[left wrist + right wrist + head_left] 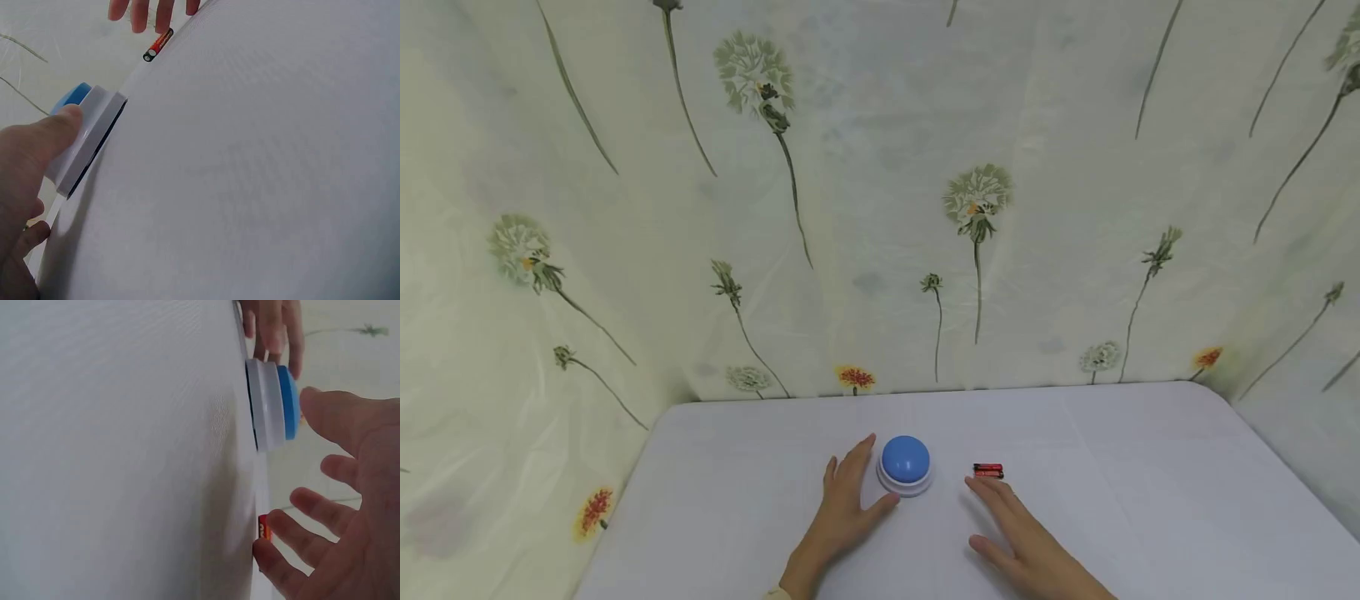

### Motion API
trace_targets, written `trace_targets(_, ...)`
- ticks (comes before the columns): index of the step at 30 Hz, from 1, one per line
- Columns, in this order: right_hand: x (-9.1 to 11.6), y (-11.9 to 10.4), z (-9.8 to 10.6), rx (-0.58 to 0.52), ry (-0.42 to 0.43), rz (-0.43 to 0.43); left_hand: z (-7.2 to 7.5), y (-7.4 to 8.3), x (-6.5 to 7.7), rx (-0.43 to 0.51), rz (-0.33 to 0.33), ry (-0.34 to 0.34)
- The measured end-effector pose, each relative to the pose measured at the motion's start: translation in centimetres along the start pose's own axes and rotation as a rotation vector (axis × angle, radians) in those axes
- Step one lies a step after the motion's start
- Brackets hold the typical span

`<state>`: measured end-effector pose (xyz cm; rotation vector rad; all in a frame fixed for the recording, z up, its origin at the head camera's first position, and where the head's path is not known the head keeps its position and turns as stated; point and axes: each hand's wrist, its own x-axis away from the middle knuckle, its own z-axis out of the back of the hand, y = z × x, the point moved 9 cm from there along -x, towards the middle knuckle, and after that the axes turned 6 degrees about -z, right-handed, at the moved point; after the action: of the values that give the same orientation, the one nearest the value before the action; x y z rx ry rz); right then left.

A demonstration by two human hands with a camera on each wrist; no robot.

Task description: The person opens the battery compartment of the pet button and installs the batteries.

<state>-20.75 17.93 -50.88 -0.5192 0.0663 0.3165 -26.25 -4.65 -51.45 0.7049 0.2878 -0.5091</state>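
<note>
blue-domed button (906, 460) sits on the white table (730, 467), left hand (848, 504) curved loosely beside it, not gripping; contact unclear. right hand (1026, 542) loose, holding nothing, near two red-and-black batteries (988, 468) lying side by side. button looks light, stiff, smooth; dome probably gives under pressure, so best held by its white base (265, 406). batteries: small, hard, apt to roll; pinch mid-barrel.
</note>
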Motion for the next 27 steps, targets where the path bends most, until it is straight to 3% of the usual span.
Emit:
trace_targets(9,-2.2,-1.8,-1.4,-0.082,0.001,0.055,-0.9,-0.3,-0.4,-0.137,0.069,0.024)
trace_targets(19,-4.3,-2.7,-2.0,-0.183,0.034,0.091,-1.5,-0.6,-0.4,-0.136,0.082,0.007)
trace_targets(27,-4.9,-2.4,-2.5,-0.224,0.034,0.071,-1.0,-0.6,-0.4,-0.169,0.079,0.047)
